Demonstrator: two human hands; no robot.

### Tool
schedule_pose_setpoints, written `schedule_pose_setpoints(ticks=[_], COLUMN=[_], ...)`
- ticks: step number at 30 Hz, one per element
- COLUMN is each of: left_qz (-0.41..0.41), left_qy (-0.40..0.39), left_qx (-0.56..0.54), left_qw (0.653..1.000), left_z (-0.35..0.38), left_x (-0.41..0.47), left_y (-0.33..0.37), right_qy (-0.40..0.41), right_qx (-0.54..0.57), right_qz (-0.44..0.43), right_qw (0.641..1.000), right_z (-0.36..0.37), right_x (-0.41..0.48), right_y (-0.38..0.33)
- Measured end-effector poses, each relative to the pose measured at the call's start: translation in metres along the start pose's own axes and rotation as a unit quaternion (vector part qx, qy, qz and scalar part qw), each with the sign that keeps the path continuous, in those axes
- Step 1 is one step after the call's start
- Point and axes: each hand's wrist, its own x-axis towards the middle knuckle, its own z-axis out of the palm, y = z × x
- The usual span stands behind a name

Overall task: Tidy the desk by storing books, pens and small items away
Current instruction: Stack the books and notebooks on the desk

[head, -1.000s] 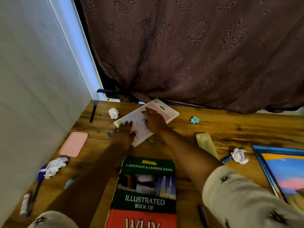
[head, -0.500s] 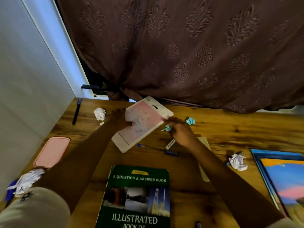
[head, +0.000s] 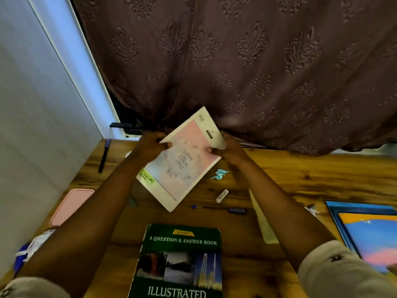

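1. Head view: the left hand (head: 150, 145) and right hand (head: 231, 149) each clamp an edge of the pink book (head: 182, 162), tilted clear of the tabletop (head: 290, 175), likely for carrying off.
2. Beneath it lie a blue pen (head: 219, 209) and the green book (head: 178, 263), not yet stored.

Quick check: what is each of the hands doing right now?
Left hand: closed on the left edge of the pink book, lifted off the desk.
Right hand: closed on the same book's right edge.
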Motion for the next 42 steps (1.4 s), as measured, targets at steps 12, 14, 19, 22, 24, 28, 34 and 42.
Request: schedule_pose_setpoints(ticks=[12,14,19,22,24,28,34,42], left_qz=[0.17,0.068,0.004,-0.01,-0.035,-0.046,-0.044,0.003], left_qy=[0.082,0.031,-0.082,-0.072,-0.079,-0.071,-0.069,0.025], left_qx=[-0.096,-0.145,-0.11,-0.15,-0.198,-0.207,-0.057,0.076], left_qw=[0.977,0.987,0.991,0.986,0.976,0.975,0.995,0.997], left_z=[-0.06,-0.04,0.007,0.015,0.016,0.029,0.057,0.071], left_x=[-0.169,-0.202,-0.278,-0.311,-0.317,-0.315,-0.323,-0.381], left_y=[-0.013,-0.045,-0.106,-0.113,-0.112,-0.107,-0.123,-0.116], right_qy=[0.161,0.14,-0.017,0.005,0.064,0.19,0.108,0.111], right_qx=[-0.191,-0.298,-0.471,-0.406,-0.316,-0.161,-0.16,-0.189], right_qz=[-0.423,-0.43,-0.291,-0.264,-0.236,0.068,0.143,0.133], right_qw=[0.871,0.841,0.833,0.875,0.917,0.966,0.971,0.967], right_z=[-0.005,0.028,0.118,0.139,0.138,0.134,0.144,0.155], right_x=[-0.214,-0.262,-0.364,-0.393,-0.393,-0.353,-0.363,-0.4], right_y=[-0.114,-0.087,-0.005,0.0,-0.013,-0.008,0.002,0.008])
